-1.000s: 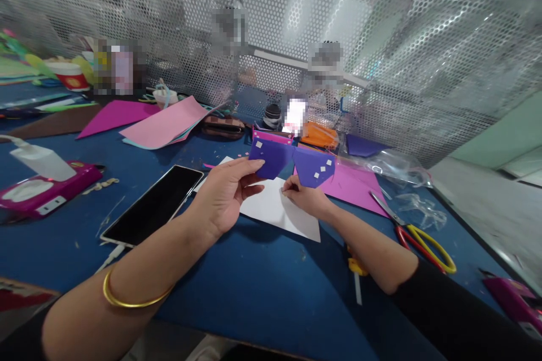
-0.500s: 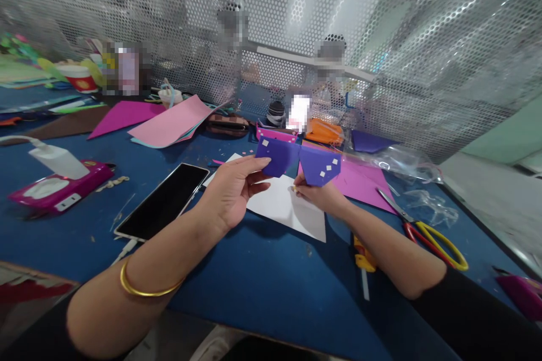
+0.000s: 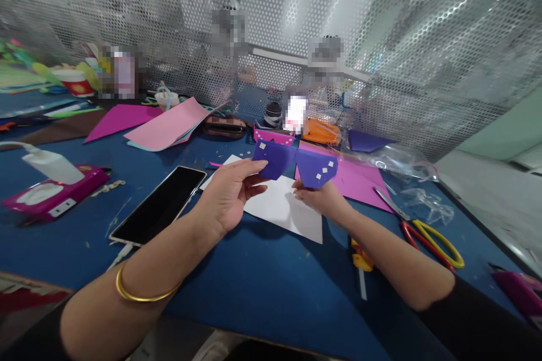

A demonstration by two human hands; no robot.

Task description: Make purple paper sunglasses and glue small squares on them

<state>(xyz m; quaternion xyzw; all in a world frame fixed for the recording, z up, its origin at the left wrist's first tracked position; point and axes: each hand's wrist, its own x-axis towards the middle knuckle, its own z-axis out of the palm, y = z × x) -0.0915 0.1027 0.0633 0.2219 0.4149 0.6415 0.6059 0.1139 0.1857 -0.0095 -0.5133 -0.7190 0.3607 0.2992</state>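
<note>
A purple paper cutout (image 3: 277, 159) with two wide halves joined by a narrow middle stands raised over the table, small white squares stuck on both halves. My left hand (image 3: 228, 189) grips its left half, thumb in front and fingers behind. Below the right half, my right hand (image 3: 317, 194) has its fingers pinched together by a small yellowish speck; the cutout hides part of this hand. Beneath both hands lies a white sheet (image 3: 292, 214). Just behind the cutout is a pink paper piece (image 3: 273, 136), also dotted with white squares.
Scissors (image 3: 417, 231) and a yellow utility knife (image 3: 361, 258) lie on the right, near pink-violet paper (image 3: 359, 183). A phone (image 3: 161, 203) and a magenta power strip (image 3: 55, 194) with a white charger are on the left. Behind stand a lit phone (image 3: 295, 113) and a perforated metal screen (image 3: 271, 28).
The view has shifted slightly, so everything sits a little further left. Both hands and the purple cutout keep nearly the same pose.
</note>
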